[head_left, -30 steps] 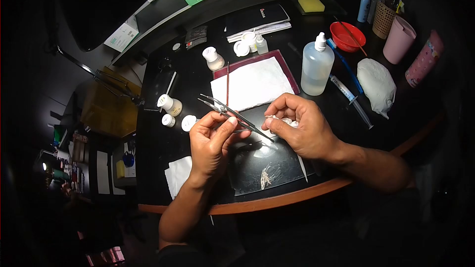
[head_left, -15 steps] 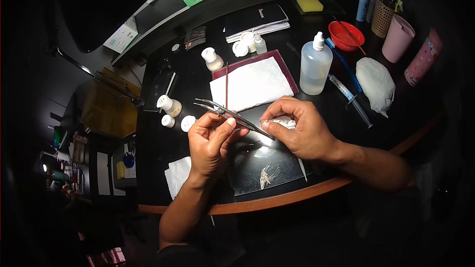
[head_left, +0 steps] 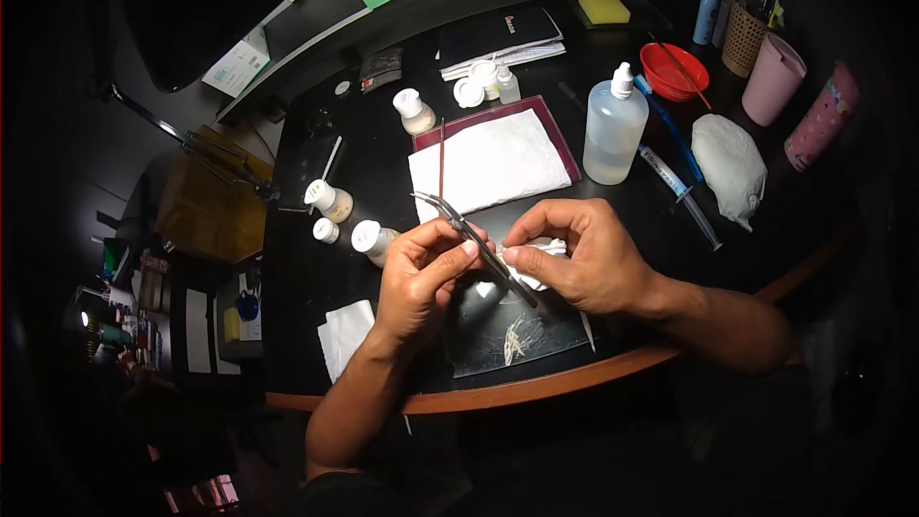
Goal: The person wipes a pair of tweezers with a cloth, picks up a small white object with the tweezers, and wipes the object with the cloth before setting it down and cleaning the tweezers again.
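Observation:
My left hand [head_left: 421, 273] is closed around dark metal tweezers [head_left: 457, 218], its thumb and fingers gripping them near the middle. The tweezers slant, with their bent tips up and left and their blunt end down and right. Close by on the right, my right hand [head_left: 593, 258] pinches a crumpled white tissue [head_left: 542, 266] between thumb and fingers; whether anything small sits in that pinch is hidden. Under both hands lies a dark glass slab [head_left: 479, 349] bearing scratchy whitish residue [head_left: 515, 340].
A white pad [head_left: 488, 163] on a maroon tray holds a thin brush [head_left: 442, 158]. Small jars [head_left: 328, 201] stand left. To the right are a clear bottle [head_left: 614, 129], a syringe [head_left: 680, 193], a white bundle [head_left: 728, 168] and a red bowl [head_left: 673, 72]. A folded tissue [head_left: 346, 333] lies front left.
The tweezers have turned steeper, their tips swinging to the right and their blunt end dropping. My left hand has shifted slightly right, uncovering more of a jar. My right hand still pinches the tissue.

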Motion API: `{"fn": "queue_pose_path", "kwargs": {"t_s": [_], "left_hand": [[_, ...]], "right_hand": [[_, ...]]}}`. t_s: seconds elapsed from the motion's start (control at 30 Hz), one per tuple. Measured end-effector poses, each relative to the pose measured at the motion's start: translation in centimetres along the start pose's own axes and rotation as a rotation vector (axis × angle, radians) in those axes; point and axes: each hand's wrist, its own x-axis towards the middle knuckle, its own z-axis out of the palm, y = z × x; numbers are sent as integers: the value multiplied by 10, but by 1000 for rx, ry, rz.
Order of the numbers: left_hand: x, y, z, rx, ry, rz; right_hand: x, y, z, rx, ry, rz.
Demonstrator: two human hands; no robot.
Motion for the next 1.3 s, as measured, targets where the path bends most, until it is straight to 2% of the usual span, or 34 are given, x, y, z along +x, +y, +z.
{"fn": "queue_pose_path", "kwargs": {"t_s": [0.1,0.2,0.27,0.4,0.5,0.6,0.9,1.1,1.2,1.3], "left_hand": [[0,0,-3,-29,-75,-93],[1,4,-2,-32,-114,-140],[0,5,-2,-53,-147,-162],[2,-1,-3,-48,-147,-109],[3,-1,-3,-16,-119,-76],[2,1,-2,49,-108,-57],[1,4,2,123,-50,-91],[2,3,3,190,-31,-70],[1,3,5,207,-27,-13],[1,3,5,229,-34,26]], "right_hand": [[-1,-7,-2,-39,-36,31],[0,-3,-3,-143,-26,-30],[-1,-3,-2,-87,-4,-5],[-2,-3,2,84,-7,-31],[0,3,0,30,-39,-87],[1,2,0,88,-44,-37],[-1,-5,-3,-47,-60,77],[0,8,0,-107,-66,-166],[0,3,-1,-133,-64,-135],[-1,-1,0,-257,-15,-216]]}}
